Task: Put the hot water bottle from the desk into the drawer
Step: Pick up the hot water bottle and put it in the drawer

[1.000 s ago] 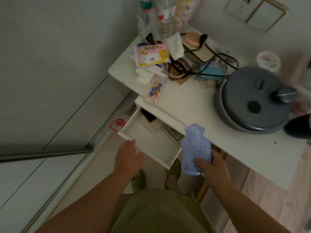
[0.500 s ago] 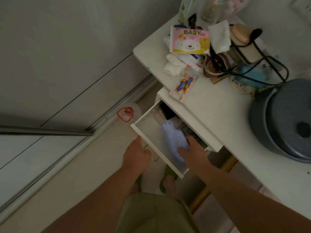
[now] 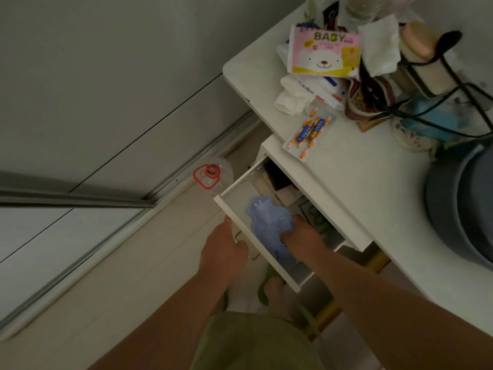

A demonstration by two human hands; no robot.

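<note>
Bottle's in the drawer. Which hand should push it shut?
Left. The left hand is already at the handle on the drawer front, outside it. The right hand is inside the drawer on the hot water bottle and must come out first.

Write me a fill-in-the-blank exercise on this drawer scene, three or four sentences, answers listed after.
1. The blue hot water bottle lies inside the open ____.
2. The ____ hand rests on the bottle.
3. The left hand is at the drawer's ____ edge, by its handle.
4. The pack of batteries lies on the ____.

Missing words: drawer; right; front; desk
</note>
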